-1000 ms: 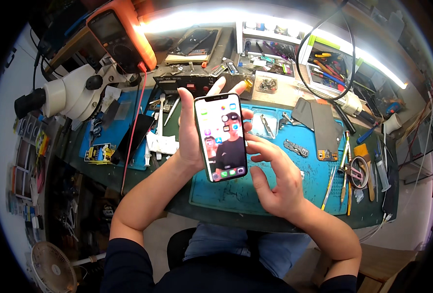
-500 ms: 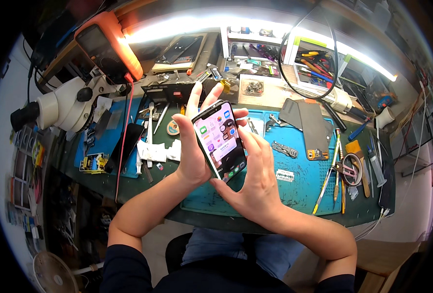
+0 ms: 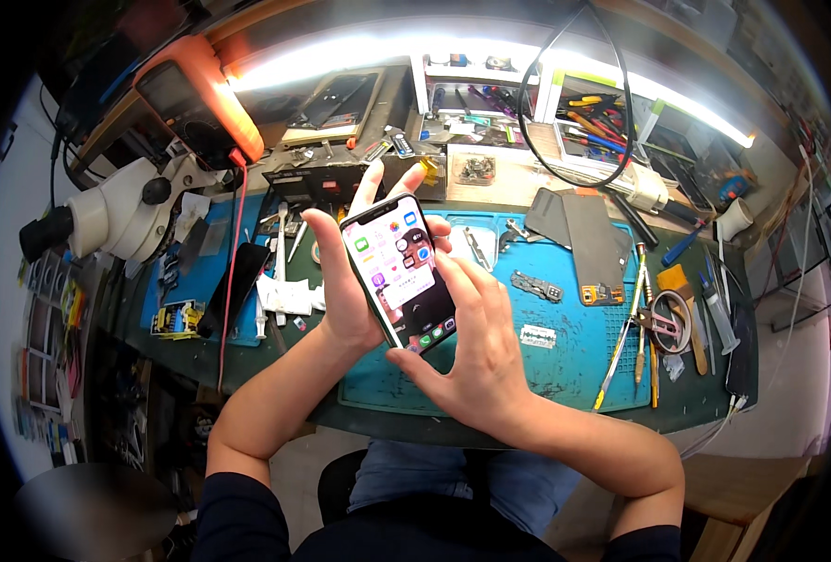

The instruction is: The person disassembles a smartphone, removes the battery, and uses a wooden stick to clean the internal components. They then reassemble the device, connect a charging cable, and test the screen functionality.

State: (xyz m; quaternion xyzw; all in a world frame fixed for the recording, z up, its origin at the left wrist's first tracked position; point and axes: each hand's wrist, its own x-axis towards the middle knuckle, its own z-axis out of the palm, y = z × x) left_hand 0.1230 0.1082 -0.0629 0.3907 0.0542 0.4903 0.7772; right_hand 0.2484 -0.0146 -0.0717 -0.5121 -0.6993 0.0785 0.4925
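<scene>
A lit smartphone (image 3: 406, 286) with app icons and a pop-up box on its screen is held tilted above the mat. My left hand (image 3: 345, 295) supports it from behind and along its left edge, thumb raised at the side and fingertips showing past the top and right edges. My right hand (image 3: 481, 361) is against the phone's lower right, its thumb at the bottom corner and its bent fingers at the right edge, partly over the screen. Below lies a blue work mat (image 3: 565, 375) with a razor blade (image 3: 538, 336) and a dark phone part (image 3: 537, 286).
To the right lie thin tools, a tape roll (image 3: 668, 320) and a syringe (image 3: 718, 314). Dark phone panels (image 3: 589, 234) rest at the mat's far side. A microscope (image 3: 106, 211) and an orange multimeter (image 3: 200, 103) stand left; a black cable loop (image 3: 526, 103) hangs at the back.
The phone and both hands appear slightly farther left and lower, as does the bench behind them. The fan at the lower left is now a dark blur. The hold on the phone looks the same.
</scene>
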